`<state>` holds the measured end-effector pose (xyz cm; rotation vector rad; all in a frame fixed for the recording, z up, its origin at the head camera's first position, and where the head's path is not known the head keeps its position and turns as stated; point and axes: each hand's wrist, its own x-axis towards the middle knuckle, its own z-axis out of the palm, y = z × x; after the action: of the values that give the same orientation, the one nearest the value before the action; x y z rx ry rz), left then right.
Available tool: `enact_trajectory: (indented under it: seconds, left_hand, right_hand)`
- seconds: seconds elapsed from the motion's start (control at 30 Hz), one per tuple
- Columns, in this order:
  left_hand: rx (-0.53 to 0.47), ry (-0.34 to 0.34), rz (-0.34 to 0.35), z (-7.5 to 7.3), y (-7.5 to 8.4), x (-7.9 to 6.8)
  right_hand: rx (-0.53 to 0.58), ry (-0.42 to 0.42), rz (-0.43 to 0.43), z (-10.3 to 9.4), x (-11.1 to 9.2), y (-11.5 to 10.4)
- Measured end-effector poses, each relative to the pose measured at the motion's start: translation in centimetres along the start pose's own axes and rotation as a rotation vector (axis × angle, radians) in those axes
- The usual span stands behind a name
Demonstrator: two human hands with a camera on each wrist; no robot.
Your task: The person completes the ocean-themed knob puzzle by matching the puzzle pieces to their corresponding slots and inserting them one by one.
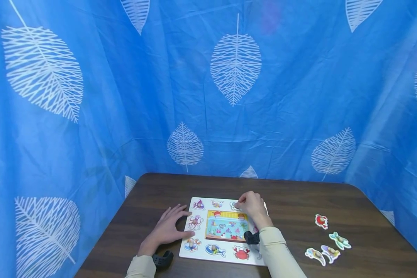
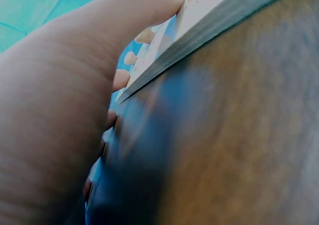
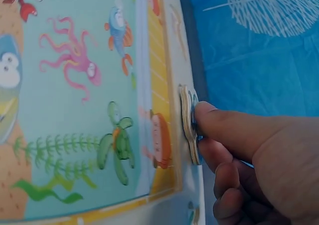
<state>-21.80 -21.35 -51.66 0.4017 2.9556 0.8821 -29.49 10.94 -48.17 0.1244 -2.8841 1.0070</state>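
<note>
A white wooden knob puzzle board [image 1: 197,253] with a sea-animal picture in its middle lies on the brown table. At its left edge rests my left hand [image 1: 169,227], fingers spread, thumb on the board's face; the left wrist view shows the thumb [image 2: 167,3] over the thick edge. My right hand [image 1: 253,206] is over the top right part of the board. Its thumb and fingers pinch a puzzle piece [image 1: 234,205], seen edge-on as a thin wooden piece [image 3: 187,123] in the right wrist view, close against the board. The piece's picture is mostly hidden.
To the right on the table [image 1: 288,216] lie loose pieces: a red crab [image 1: 321,221], a green turtle [image 1: 339,241] and two multicoloured pieces [image 1: 330,253] side by side. Knobbed pieces such as a blue fish [image 1: 214,249] sit in the board. A blue curtain [image 1: 208,116] surrounds the table.
</note>
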Motion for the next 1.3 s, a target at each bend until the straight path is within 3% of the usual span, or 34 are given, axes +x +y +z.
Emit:
enact_trajectory:
  seconds: [0.5,1.3]
  left_hand:
    - [-0.002,-0.001,0.0,0.3,-0.1,0.0]
    - [-0.006,0.005,-0.015,0.2,0.1,-0.1]
  right_hand:
    - [-0.004,0.007,0.041,0.6,0.3,-0.1]
    - [-0.001,-0.048,-0.044,0.3,-0.7,0.1]
